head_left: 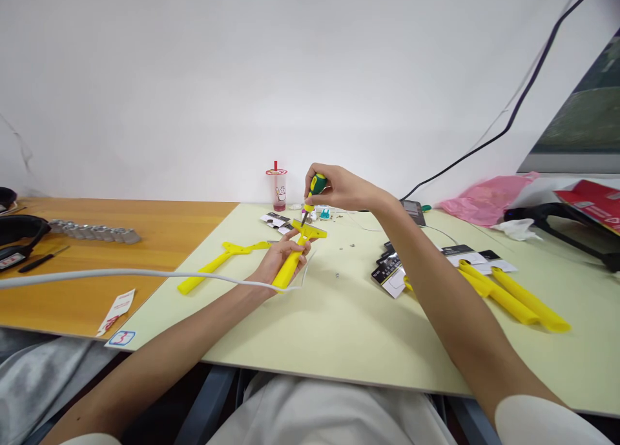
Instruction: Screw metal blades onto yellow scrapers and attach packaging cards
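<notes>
My left hand (pixel 281 261) is closed around the handle of a yellow scraper (pixel 289 269), whose wide head points up and away from me. From above, my right hand (pixel 334 183) grips a green and yellow screwdriver (pixel 317 185), its shaft pointing down at the scraper's head. Whether the tip sits in a screw is too small to tell. Left of my left hand lies another yellow scraper (pixel 208 270), with its head part turned to the right. A few tiny metal screws (pixel 338 275) lie on the pale table to the right of the held scraper.
Yellow scraper handles (pixel 527 300) and black-and-white cards (pixel 387 274) lie at the right. A lidded cup (pixel 278 190) stands by the wall. A white cable (pixel 145 273) crosses before my left forearm. Metal cylinders (pixel 97 230) line the wooden table, and a pink bag (pixel 484 199) lies back right.
</notes>
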A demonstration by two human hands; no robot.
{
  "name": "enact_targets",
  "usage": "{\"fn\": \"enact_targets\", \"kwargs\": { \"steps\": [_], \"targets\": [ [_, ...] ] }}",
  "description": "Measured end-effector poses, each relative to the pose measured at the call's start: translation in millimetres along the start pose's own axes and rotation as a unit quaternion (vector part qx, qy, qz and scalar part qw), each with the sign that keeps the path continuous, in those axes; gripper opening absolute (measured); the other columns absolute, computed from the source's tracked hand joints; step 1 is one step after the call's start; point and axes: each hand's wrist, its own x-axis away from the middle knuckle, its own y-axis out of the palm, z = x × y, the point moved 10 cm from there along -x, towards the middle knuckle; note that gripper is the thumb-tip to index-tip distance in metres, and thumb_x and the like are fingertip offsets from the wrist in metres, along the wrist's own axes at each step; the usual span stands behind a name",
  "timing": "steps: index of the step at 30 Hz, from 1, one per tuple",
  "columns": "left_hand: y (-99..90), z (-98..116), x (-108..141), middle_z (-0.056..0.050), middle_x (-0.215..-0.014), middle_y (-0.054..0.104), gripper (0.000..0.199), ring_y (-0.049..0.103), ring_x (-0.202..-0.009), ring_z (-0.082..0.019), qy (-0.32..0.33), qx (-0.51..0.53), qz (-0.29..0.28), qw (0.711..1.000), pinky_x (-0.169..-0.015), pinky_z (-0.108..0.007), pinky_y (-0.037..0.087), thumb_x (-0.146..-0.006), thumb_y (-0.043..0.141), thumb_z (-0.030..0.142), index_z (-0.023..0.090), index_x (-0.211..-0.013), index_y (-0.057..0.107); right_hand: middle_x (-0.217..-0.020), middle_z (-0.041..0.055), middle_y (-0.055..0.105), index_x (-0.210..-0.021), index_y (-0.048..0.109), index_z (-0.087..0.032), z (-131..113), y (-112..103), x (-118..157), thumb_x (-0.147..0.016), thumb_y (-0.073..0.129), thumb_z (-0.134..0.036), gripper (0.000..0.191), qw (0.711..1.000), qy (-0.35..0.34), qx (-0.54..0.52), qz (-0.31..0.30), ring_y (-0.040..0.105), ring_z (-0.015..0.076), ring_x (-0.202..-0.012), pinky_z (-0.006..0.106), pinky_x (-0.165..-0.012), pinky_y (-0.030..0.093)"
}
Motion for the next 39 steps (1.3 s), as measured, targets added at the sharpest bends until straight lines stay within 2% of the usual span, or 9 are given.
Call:
{"fn": "enact_targets", "kwargs": {
  "steps": [4, 11, 18, 25, 28, 33, 39],
  "targets": [
    [1.8, -0.7, 1.6, -0.021, -0.15, 0.067, 0.084, 0.076, -0.079, -0.009, -0.001, 0.0, -0.007, 1.0, -0.056, -0.012, 0.055, -0.074, 0.064, -0.014, 0.025, -0.147, 0.051, -0.09, 0.0013, 0.07, -0.099, 0.061, -0.026, 1.5, -3.1, 0.3, -0.097, 0.082, -0.041, 0.026, 0.999, -0.013, 0.036, 0.016, 0.06, 0.0192, -0.076, 0.036, -0.067, 0.047],
    [-1.6, -3.4, -0.3, -0.02, -0.15, 0.068, 0.086, 0.076, -0.079, -0.009, -0.005, 0.004, 0.003, 1.0, -0.055, -0.012, 0.055, -0.074, 0.065, -0.015, 0.026, -0.147, 0.049, -0.107, 0.0046, 0.075, -0.105, 0.063, -0.026, -1.5, 3.9, 3.4, -0.092, 0.083, -0.028, 0.025, 1.0, 0.009, 0.0, -0.03, 0.065, 0.0199, -0.083, 0.035, -0.071, 0.052],
    [2.0, -0.6, 1.5, -0.021, -0.15, 0.068, 0.083, 0.075, -0.078, -0.008, 0.001, 0.003, -0.002, 1.0, -0.055, -0.012, 0.054, -0.075, 0.063, -0.014, 0.025, -0.146, 0.05, -0.085, -0.0007, 0.065, -0.102, 0.063, -0.025, 0.4, -3.2, -1.1, -0.097, 0.08, -0.042, 0.025, 0.999, -0.02, 0.039, 0.009, 0.053, 0.0172, -0.073, 0.032, -0.065, 0.041],
    [-3.2, -3.1, -1.7, -0.023, -0.152, 0.066, 0.085, 0.076, -0.078, -0.009, -0.004, 0.006, 0.002, 1.0, -0.056, -0.013, 0.054, -0.073, 0.064, -0.015, 0.025, -0.147, 0.049, -0.115, 0.006, 0.074, -0.112, 0.062, -0.025, -0.8, 4.9, 3.5, -0.095, 0.077, -0.027, 0.022, 0.999, 0.013, 0.019, -0.036, 0.064, 0.0199, -0.086, 0.034, -0.07, 0.049],
    [-1.9, -1.8, -1.9, -0.022, -0.153, 0.066, 0.085, 0.076, -0.078, -0.009, -0.002, 0.001, 0.003, 1.0, -0.056, -0.013, 0.054, -0.073, 0.064, -0.015, 0.025, -0.147, 0.049, -0.107, 0.0053, 0.075, -0.107, 0.064, -0.025, -2.9, 2.1, 0.7, -0.096, 0.079, -0.028, 0.019, 1.0, -0.009, 0.015, -0.015, 0.064, 0.0196, -0.085, 0.035, -0.073, 0.049],
    [3.4, -1.9, 2.9, -0.021, -0.152, 0.066, 0.086, 0.075, -0.076, -0.009, -0.002, 0.003, 0.004, 1.0, -0.056, -0.013, 0.053, -0.073, 0.065, -0.014, 0.025, -0.148, 0.049, -0.088, 0.0005, 0.07, -0.102, 0.063, -0.025, 2.3, -4.6, -0.5, -0.099, 0.079, -0.036, 0.02, 0.999, -0.008, 0.035, 0.018, 0.058, 0.017, -0.074, 0.034, -0.066, 0.044],
    [-1.1, -5.6, 2.3, -0.022, -0.15, 0.067, 0.086, 0.076, -0.078, -0.01, -0.015, 0.005, 0.019, 1.0, -0.055, -0.013, 0.053, -0.073, 0.065, -0.015, 0.026, -0.148, 0.048, -0.115, 0.0071, 0.077, -0.113, 0.064, -0.024, 4.4, 4.4, 2.9, -0.095, 0.077, -0.023, 0.022, 0.999, 0.028, 0.013, -0.033, 0.067, 0.02, -0.087, 0.035, -0.071, 0.051]
  ]
}}
